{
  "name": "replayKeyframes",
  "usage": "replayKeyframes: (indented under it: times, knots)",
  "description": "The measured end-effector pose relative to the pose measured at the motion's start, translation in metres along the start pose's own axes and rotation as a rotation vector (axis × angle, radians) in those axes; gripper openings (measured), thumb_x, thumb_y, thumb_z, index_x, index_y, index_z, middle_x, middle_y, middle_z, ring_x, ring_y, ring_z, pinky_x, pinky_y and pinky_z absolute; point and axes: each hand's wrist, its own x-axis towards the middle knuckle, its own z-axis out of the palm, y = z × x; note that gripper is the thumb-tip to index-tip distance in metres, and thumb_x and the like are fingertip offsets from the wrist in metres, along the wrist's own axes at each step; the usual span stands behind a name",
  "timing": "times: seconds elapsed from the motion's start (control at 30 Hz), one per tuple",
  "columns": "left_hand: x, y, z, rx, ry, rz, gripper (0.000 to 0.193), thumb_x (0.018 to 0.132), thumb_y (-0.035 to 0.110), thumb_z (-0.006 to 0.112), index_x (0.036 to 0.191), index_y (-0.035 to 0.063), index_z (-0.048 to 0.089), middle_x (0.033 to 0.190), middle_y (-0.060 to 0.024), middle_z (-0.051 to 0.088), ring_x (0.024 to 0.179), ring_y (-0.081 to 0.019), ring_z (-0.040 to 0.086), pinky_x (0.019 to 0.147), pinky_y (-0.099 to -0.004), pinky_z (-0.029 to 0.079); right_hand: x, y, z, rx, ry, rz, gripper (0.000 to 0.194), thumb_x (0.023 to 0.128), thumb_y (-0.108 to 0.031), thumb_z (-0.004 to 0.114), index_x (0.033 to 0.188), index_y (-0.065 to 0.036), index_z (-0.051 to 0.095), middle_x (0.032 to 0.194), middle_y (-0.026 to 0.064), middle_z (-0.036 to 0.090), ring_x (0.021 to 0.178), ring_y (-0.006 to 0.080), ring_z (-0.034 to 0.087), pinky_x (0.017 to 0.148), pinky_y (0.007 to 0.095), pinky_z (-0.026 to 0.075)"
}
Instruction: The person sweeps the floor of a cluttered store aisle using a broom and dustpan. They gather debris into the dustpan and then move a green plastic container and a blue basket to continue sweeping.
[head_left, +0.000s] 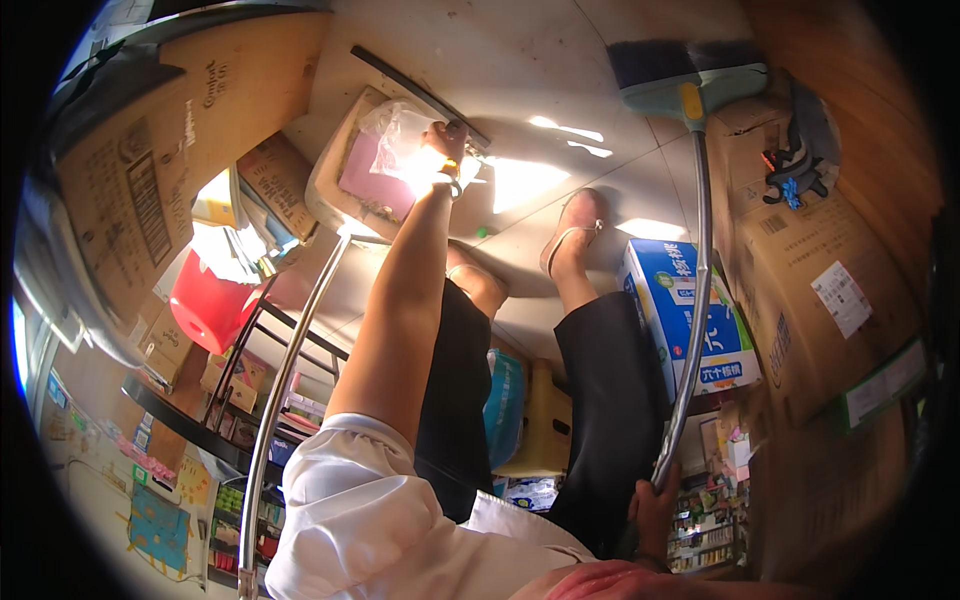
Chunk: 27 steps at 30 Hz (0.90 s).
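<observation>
My left hand (445, 141) reaches down to the dark front lip (409, 86) of a long-handled dustpan (324, 180). Its fingers are curled beside a clear plastic bag (390, 127) lying in the pan. Glare hides whether they grip the bag or the lip. Dirt lies along the edges of the pan's pink inner floor (371, 176). The pan's metal pole (289, 352) rises along my left side. Low at my right side, my right hand (654, 504) is closed around the metal handle of a broom (701, 247). The broom's green head (694, 90) with dark bristles points away from me.
Large cardboard boxes (150, 157) stand at left, others (817, 300) at right. A blue carton (679, 307) sits beside my right leg. Left of the pole are a red plastic container (206, 300) and a black metal rack (300, 330). A small green object (481, 232) lies on the tiles.
</observation>
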Motion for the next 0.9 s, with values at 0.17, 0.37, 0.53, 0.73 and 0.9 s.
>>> replayKeyframes:
  times: [0.17, 0.37, 0.53, 0.73, 0.9]
  knots:
    - [0.026, -0.001, 0.004, -0.019, -0.062, -0.324, 0.041, 0.062, 0.038, 0.070, 0.088, 0.0072, 0.061, 0.100, -0.0166, 0.055, 0.085, -0.0296, 0.057, 0.081, -0.0374, 0.046, 0.000, 0.005, -0.002, -0.032, -0.022, 0.039, 0.053, 0.080, -0.004, 0.047, 0.129, -0.006, 0.029, 0.054, 0.0054, 0.042, 0.035, 0.0120, 0.040, 0.033, 0.0289, 0.037]
    - [-0.004, 0.043, -0.032, -0.833, -0.263, -0.435, 0.032, 0.076, 0.026, 0.061, 0.099, 0.0045, 0.057, 0.100, -0.0144, 0.063, 0.083, -0.0209, 0.060, 0.074, -0.0328, 0.051, -0.009, -0.016, 0.004, 0.007, -0.041, 0.021, 0.043, 0.080, -0.004, 0.047, 0.122, -0.006, 0.036, 0.055, 0.0045, 0.042, 0.035, 0.0112, 0.040, 0.033, 0.0267, 0.034]
    - [-0.072, 0.081, -0.113, -1.689, -0.897, -0.261, 0.030, 0.081, 0.022, 0.056, 0.107, 0.0082, 0.053, 0.114, -0.0113, 0.056, 0.089, -0.0211, 0.056, 0.071, -0.0325, 0.050, -0.013, -0.014, 0.010, 0.103, -0.095, -0.065, 0.025, 0.080, -0.001, 0.046, 0.105, -0.006, 0.044, 0.052, 0.0026, 0.040, 0.032, 0.0103, 0.038, 0.032, 0.0248, 0.032]
    - [-0.129, 0.092, -0.198, -2.029, -1.155, -0.124, 0.030, 0.074, 0.020, 0.064, 0.100, 0.0132, 0.053, 0.112, -0.0060, 0.050, 0.098, -0.0196, 0.047, 0.072, -0.0285, 0.048, -0.023, -0.017, 0.013, 0.146, -0.204, -0.198, 0.017, 0.083, -0.005, 0.050, 0.100, -0.004, 0.048, 0.050, 0.0014, 0.042, 0.033, 0.0102, 0.038, 0.033, 0.0238, 0.031]
    - [-0.160, 0.112, -0.264, -2.086, -1.147, -0.063, 0.029, 0.072, 0.018, 0.065, 0.097, 0.0117, 0.053, 0.113, -0.0092, 0.051, 0.097, -0.0210, 0.049, 0.075, -0.0300, 0.047, -0.065, -0.030, 0.003, 0.248, -0.162, -0.270, 0.010, 0.082, -0.007, 0.054, 0.087, -0.004, 0.046, 0.056, 0.0024, 0.048, 0.040, 0.0100, 0.045, 0.035, 0.0239, 0.036]
